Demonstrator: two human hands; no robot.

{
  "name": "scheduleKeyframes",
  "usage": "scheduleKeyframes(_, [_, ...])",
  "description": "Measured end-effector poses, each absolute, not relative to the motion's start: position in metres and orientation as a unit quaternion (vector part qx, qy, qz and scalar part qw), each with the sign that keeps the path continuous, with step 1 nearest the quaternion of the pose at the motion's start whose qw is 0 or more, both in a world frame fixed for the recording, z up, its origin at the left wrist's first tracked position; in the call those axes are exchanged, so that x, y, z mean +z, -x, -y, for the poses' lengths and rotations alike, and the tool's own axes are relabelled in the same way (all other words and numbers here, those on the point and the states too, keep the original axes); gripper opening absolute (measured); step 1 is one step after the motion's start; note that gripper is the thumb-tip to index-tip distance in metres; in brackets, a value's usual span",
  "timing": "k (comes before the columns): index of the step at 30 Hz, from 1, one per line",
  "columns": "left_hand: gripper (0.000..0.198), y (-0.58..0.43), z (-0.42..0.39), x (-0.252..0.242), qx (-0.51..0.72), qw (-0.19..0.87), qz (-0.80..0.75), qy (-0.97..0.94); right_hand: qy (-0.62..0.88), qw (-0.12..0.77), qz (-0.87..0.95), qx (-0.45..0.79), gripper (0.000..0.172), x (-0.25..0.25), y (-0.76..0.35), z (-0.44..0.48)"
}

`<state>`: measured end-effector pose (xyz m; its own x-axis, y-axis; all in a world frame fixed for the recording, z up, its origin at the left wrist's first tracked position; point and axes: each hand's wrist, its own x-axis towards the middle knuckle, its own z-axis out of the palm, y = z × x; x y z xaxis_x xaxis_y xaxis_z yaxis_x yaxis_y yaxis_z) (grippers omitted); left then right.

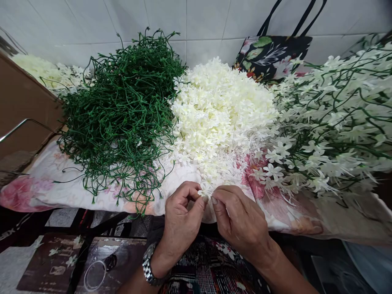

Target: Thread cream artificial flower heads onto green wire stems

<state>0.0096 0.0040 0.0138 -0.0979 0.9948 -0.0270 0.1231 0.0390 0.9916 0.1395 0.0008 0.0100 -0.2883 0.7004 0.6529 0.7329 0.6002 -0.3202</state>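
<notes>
My left hand (185,216), with a metal watch at its wrist, pinches a small white artificial flower (204,190) between thumb and forefinger near the front edge of the table. Close beside it on the right, my right hand (240,216) is closed in a pinch, its fingertips by the petals; what lies between them is too small to make out. Just beyond both hands rises a heap of loose white flower heads (220,110), with thin white stamen pieces (235,149) at its right front. Left of it spreads a tangled pile of green plastic stems (122,106).
Stemmed white flowers (330,130) are piled at the right. A floral cloth (61,179) covers the table. Behind, a black flowered bag (272,55) leans on the tiled wall (202,24). A cardboard box (24,102) stands at the left. Dropped flowers (72,260) lie below.
</notes>
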Motion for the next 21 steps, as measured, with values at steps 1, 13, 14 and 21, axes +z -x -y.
scheduleKeyframes(1, [0.018,-0.0095,-0.0036,0.0136,0.484,0.442,-0.561,-0.506,0.444,0.404,0.8,-0.003,0.012,0.0105,-0.1384,-0.001])
scheduleKeyframes(13, [0.021,-0.008,-0.0024,0.0116,0.47,0.476,-0.54,-0.511,0.482,0.448,0.726,0.199,0.013,0.0122,-0.1348,0.0001])
scheduleKeyframes(14, [0.02,-0.0075,-0.0023,0.0114,0.47,0.475,-0.539,-0.513,0.488,0.445,0.719,0.216,0.014,0.0126,-0.1349,0.0002])
scheduleKeyframes(21, [0.02,-0.0041,-0.0009,0.0116,0.486,0.461,-0.522,-0.528,0.468,0.452,0.732,0.204,0.013,0.0142,-0.1339,-0.0019])
